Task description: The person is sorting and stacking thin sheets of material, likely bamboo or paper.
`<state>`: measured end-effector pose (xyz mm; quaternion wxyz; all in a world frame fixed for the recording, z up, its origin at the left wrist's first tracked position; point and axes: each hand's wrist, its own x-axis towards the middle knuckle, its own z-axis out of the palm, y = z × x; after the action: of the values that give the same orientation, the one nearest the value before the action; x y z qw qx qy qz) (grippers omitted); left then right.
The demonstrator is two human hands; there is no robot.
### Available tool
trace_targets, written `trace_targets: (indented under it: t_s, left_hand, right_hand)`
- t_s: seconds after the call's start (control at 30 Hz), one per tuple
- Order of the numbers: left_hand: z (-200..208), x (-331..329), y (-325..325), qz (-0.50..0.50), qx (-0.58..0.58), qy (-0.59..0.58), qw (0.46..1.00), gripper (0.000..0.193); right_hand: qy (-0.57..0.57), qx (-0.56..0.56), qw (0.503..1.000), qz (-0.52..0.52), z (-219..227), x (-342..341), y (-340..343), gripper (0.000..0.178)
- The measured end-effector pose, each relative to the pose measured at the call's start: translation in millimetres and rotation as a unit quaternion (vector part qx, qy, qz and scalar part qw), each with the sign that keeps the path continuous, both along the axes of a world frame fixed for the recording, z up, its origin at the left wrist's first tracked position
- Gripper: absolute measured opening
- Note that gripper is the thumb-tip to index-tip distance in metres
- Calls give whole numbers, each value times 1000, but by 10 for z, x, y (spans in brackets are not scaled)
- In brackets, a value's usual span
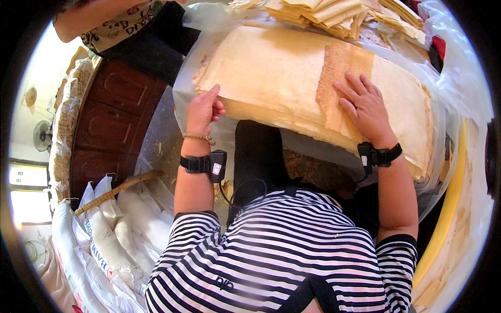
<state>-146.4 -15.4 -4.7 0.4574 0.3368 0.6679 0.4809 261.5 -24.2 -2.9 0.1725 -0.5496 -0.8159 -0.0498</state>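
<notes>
In front of me lies a thick stack of thin, pale-yellow flat sheets (266, 68), with layered edges facing me. At the stack's near left edge, my left hand (205, 111) is closed, its thumb and curled fingers pinching the edge of the top sheet. A browner folded strip of sheet (335, 78) lies across the right part of the stack. Flat on that strip and the sheet beside it rests my right hand (368, 107), fingers spread and holding nothing.
Folded sheets (323, 13) are piled beyond the stack. Clear plastic film (459, 68) surrounds it. Full white sacks (104, 235) and a stick (117, 190) lie at lower left, near a dark wooden cabinet (112, 115). Another person's arm (94, 21) shows at upper left.
</notes>
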Motion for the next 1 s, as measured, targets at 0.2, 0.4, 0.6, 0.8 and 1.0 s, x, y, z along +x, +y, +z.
trace_targets:
  t_s: [0.2, 0.4, 0.6, 0.8, 1.0]
  left_hand:
    - [291, 505, 125, 30, 307, 140, 941, 26]
    - [945, 1924, -106, -258, 552, 252, 752, 11]
    - [839, 2701, -42, -505, 532, 348, 584, 19]
    - [539, 2220, 705, -371, 478, 309, 734, 36]
    - [39, 2322, 553, -434, 358, 491, 665, 48]
  right_hand:
    - [16, 1, 1000, 8, -20, -68, 13, 41]
    - [23, 30, 999, -15, -60, -58, 0, 40]
    - [503, -7, 856, 117, -312, -7, 53, 27]
    - [484, -2, 872, 72, -372, -25, 77, 26]
    - [486, -5, 872, 58, -355, 48, 14, 25]
